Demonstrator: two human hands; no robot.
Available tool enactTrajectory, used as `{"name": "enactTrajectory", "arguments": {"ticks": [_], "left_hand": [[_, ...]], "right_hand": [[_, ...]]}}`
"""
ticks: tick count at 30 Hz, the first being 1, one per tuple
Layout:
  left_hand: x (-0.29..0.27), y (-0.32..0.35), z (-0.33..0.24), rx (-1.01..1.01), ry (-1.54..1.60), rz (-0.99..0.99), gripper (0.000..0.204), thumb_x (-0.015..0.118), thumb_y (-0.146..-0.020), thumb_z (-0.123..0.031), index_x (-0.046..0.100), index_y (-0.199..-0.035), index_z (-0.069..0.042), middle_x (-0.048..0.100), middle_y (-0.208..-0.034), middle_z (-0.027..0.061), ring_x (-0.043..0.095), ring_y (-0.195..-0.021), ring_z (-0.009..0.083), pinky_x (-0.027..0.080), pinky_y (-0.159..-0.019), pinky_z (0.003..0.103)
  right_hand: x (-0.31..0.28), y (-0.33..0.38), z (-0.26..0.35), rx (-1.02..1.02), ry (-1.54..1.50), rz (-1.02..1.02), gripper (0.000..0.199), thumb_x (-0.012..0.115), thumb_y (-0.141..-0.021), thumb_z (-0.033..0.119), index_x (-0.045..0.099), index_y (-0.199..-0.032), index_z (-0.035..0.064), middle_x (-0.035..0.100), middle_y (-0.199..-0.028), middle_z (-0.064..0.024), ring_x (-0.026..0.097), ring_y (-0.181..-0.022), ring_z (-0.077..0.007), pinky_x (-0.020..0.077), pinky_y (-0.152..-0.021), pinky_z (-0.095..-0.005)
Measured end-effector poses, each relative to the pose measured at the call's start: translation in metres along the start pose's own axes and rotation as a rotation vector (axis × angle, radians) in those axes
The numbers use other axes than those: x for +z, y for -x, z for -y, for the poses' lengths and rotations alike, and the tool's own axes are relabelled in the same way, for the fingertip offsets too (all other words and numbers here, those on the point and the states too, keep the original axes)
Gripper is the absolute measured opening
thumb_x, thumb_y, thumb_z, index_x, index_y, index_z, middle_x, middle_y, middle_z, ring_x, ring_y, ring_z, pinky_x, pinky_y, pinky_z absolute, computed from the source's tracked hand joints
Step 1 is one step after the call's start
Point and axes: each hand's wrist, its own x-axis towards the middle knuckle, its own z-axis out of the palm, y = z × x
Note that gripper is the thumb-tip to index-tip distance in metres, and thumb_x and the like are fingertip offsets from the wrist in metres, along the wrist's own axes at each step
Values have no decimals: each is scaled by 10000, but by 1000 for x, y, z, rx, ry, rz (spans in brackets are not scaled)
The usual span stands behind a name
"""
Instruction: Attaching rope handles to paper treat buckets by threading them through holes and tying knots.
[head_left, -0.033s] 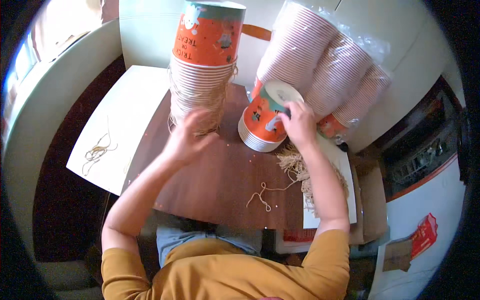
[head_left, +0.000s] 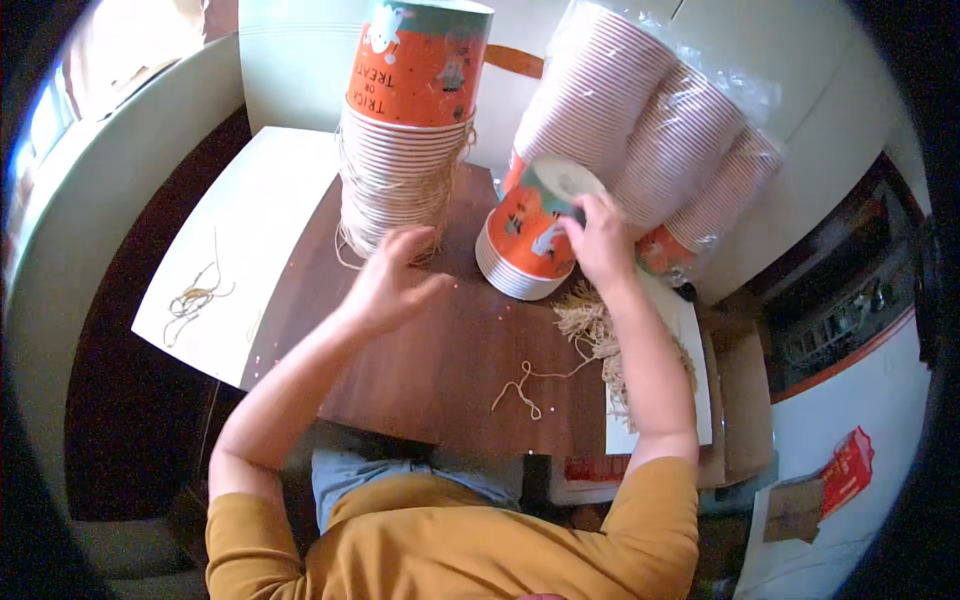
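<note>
My right hand (head_left: 607,240) is at the side of the short upside-down stack, gripping the top orange and green paper bucket (head_left: 535,225) near its raised base. White rims of several more buckets show beneath it. My left hand (head_left: 393,287) hovers over the table in front of the tall stack, its fingers spread and nothing in them. That tall stack of upside-down paper buckets (head_left: 415,75) stands at the back left, with beige cords hanging round its rims.
Plastic-wrapped bucket stacks (head_left: 600,95) lean at the back right. A bundle of beige cords (head_left: 590,325) lies beside my right forearm; one loose cord (head_left: 525,385) is on the brown table (head_left: 430,385). More cord (head_left: 195,300) lies on the white board (head_left: 240,220) at left.
My left hand has shifted slightly to the right and nearer to me, off the lower part of the tall stack. My right hand stays at the short stack.
</note>
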Motion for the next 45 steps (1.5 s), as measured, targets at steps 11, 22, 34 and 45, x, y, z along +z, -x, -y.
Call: {"name": "enactTrajectory", "arguments": {"ticks": [11,22,34,45], "left_hand": [[116,-62,-27,-95,10,-196,1319,864,-500,-499,101,-1438,29,339,-1385,280,393,-1256,428,329,-1034,512],[141,-46,16,-173,-159,-239,889,749,-703,-233,254,-1412,-29,403,-1381,217,495,-1166,417,426,-956,483],[-27,102,-79,345,-48,28,316,711,-731,-46,610,-1030,-32,632,-939,137,632,-737,306,523,-640,375],[-64,146,-67,347,-314,44,300,679,-730,-8,635,-1025,-44,624,-896,87,615,-700,236,502,-623,357]], "right_hand": [[-45,-48,25,151,-256,31,170,730,-728,101,624,-807,-6,645,-824,-166,627,-778,-332,491,-712,-406],[-143,-16,51,139,-588,-706,195,699,-846,76,586,-981,-8,634,-934,-65,585,-840,-138,482,-789,-294],[17,210,108,1246,-2074,-90,286,680,-842,174,599,-1095,67,642,-1054,-71,616,-1007,-255,508,-852,-444],[-32,153,107,-243,-171,793,246,697,-708,191,636,-886,32,549,-1066,-175,492,-1071,-349,414,-948,-428]]}}
